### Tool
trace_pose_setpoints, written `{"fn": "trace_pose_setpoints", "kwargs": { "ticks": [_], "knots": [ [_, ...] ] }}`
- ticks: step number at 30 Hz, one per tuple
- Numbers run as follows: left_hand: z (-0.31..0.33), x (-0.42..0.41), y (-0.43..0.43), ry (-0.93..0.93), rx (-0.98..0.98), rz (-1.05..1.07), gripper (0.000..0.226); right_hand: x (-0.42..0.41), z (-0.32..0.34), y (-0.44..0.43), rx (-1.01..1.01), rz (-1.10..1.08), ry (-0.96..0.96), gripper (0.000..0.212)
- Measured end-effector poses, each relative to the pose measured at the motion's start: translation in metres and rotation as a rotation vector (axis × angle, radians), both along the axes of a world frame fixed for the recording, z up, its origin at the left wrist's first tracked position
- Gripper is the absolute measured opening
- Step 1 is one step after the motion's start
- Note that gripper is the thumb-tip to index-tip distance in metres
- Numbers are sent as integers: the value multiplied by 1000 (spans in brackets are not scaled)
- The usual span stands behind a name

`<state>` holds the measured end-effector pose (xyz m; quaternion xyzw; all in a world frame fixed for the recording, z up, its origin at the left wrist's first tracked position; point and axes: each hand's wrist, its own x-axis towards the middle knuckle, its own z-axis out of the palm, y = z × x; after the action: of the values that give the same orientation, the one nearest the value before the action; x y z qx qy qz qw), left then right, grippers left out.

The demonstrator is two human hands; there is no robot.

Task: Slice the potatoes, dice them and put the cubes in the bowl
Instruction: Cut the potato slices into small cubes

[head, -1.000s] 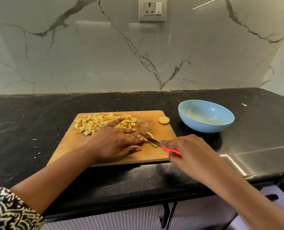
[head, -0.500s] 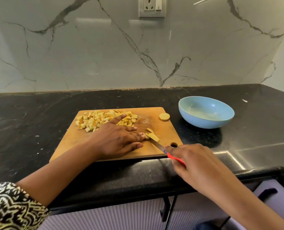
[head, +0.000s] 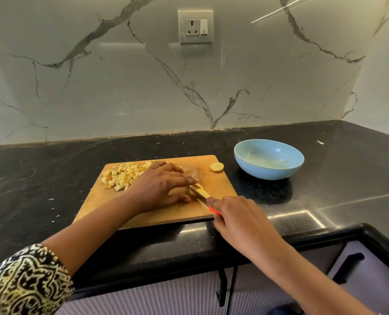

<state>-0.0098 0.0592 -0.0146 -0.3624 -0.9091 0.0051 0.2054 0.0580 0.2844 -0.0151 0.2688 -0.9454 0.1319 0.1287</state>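
1. Dicing potato on a wooden cutting board lying on a black countertop, viewed from above and behind the arms.
2. Pressing down with the left hand, fingers stretched out fairly straight and close together, steadying a pale potato piece at the board's middle right and covering most of it.
3. Gripping a knife in the right hand, curling the fingers round the red handle and angling the blade into the potato piece, just beside the left fingertips.
4. Heaping finished potato cubes at the board's far left, partly behind the left hand.
5. Leaving one round slice uncut at the board's far right corner, apart from the heap.
6. Keeping a light blue bowl on the countertop to the right of the board, near but not touching it, and holding no cubes yet.
7. Judging the potato: probably firm and stiff, light, likely damp and slippery on cut faces, so pinning it flat-side down with fingertips tucked back from the blade.
8. Judging the cubes: small, loose and apt to scatter, so best scooping them together rather than picking singly.
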Motion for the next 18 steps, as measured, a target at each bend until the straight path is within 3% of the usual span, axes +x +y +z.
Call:
{"fn": "trace_pose_setpoints", "kwargs": {
  "ticks": [4,13,18],
  "knots": [
    [9,-15,10,-338,134,25,25,1,4,2,13,8,12,46],
    [9,-16,12,-402,272,40,21,26,25,51,18,3,-58,39],
    [3,-9,11,-417,360,46,24,31,25,77,-123,-133,-34,38]
  ]
}}
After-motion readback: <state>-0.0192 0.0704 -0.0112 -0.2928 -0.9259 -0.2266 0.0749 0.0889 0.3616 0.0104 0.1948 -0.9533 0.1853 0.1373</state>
